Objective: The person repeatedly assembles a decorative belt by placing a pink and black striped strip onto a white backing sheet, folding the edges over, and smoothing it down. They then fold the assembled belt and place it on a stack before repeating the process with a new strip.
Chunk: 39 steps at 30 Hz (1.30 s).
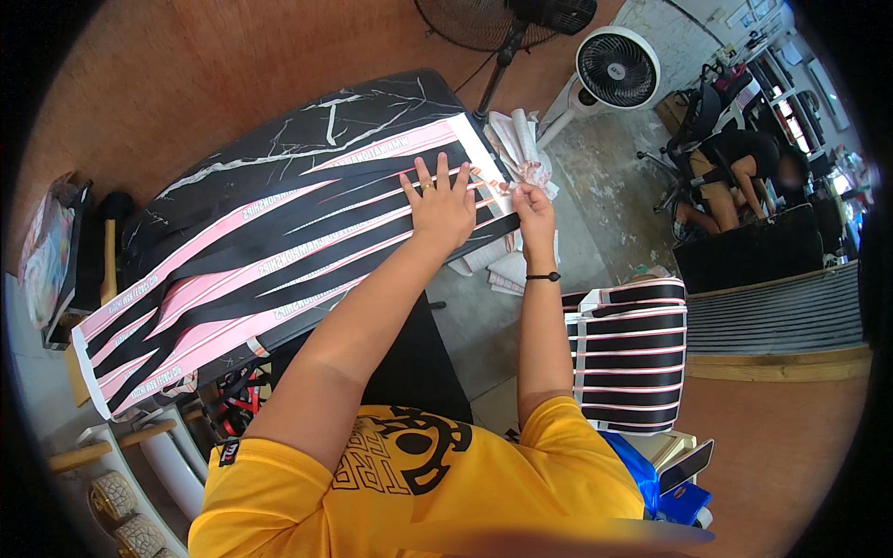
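A long pink and white printed paper sheet (476,147) lies slantwise across a table, its white end at the far right. Several black fabric strips (223,260) run along it, flat near my hands and loose and wavy toward the near left. My left hand (442,206) rests flat on the strips with fingers spread, a ring on one finger. Just past the sheet's right end, my right hand (535,216) pinches the end of the lowest black strip. A thin dark bracelet circles my right wrist.
The table (381,104) has a black marbled top. Behind it stand a black fan (502,23) and a white fan (618,70) beside crumpled paper (521,153). A stack of black-striped sheets (628,358) sits to my right. Another person (735,172) bends over at the far right.
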Tool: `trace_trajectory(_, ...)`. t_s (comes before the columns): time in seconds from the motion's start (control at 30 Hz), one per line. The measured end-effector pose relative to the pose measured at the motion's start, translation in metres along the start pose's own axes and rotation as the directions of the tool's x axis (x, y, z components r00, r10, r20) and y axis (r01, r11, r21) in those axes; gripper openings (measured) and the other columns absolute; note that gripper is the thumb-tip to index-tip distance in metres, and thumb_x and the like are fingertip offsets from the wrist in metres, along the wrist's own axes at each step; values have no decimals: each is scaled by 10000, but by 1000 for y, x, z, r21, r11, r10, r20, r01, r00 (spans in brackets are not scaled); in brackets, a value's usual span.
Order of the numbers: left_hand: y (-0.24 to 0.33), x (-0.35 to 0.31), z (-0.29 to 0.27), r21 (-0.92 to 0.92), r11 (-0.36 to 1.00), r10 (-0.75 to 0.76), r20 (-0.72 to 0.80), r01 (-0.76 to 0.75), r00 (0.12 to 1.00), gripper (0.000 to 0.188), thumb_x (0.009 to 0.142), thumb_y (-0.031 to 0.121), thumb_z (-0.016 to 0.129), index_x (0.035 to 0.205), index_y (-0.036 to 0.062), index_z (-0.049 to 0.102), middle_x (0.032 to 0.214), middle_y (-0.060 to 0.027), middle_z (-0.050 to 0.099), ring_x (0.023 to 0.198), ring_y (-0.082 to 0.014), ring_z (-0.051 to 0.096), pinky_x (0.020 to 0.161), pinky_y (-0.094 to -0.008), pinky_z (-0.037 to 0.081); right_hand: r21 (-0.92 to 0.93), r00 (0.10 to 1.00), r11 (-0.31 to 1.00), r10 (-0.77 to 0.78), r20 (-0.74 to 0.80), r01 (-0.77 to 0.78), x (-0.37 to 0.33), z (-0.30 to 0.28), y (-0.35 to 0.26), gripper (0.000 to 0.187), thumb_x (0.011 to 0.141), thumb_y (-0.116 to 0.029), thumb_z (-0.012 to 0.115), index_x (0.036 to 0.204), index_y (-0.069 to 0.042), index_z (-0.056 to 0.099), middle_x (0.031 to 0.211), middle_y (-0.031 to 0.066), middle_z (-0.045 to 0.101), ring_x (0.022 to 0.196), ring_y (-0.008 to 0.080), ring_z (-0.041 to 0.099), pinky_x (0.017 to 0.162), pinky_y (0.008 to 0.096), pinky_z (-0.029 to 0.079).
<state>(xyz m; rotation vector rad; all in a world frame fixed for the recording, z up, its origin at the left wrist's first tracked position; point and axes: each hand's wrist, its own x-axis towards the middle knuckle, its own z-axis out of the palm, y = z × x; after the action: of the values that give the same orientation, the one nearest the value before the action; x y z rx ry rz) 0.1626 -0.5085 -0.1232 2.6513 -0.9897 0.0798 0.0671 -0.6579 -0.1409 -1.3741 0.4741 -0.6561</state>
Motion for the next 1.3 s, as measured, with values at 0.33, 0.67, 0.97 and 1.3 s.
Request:
trace_trajectory(0.33, 1, 1, -5, -18, 999, -35, 61, 36, 998, 554, 1014, 440, 364, 1547, 290, 351, 1646, -145, 193, 1494, -498, 93, 1123, -740, -1, -19, 998, 999, -29, 55, 30, -11, -7, -20, 158, 996, -153, 588, 1021, -20, 669, 1041, 62, 734, 837, 78, 542, 849, 240, 419)
trace_trajectory(0.67, 2, 1, -6, -31, 998, -48, 83, 51, 995, 536, 1023, 427, 352, 1545, 304, 350, 1650, -133, 184, 1505, -471, 83, 1126, -736, -11, 11, 1000, 1000, 0, -1, 0, -25, -23, -19, 145, 990, -131, 588, 1000, -2, 654, 1045, 111, 728, 803, 80, 528, 799, 236, 410)
trace_trajectory(0.97, 2, -1, -7, -26, 999, -42, 83, 45, 996, 531, 1024, 413, 361, 1545, 309, 349, 1650, -132, 185, 1506, -471, 78, 1123, -741, -12, 138, 999, 989, 53, -1, -53, -43, -33, -15, 107, 990, -103, 586, 998, -18, 650, 1070, 118, 731, 745, 61, 513, 727, 215, 430)
trace_trajectory(1.3, 2, -1, -5, -26, 999, -37, 40, 38, 998, 525, 1020, 384, 383, 1539, 307, 363, 1641, -138, 210, 1500, -479, 103, 1118, -748, -4, 314, 987, 945, 126, -94, -91, -65, -55, -10, 77, 990, -152, 611, 1014, -81, 627, 1122, 114, 703, 860, 105, 612, 774, 273, 513)
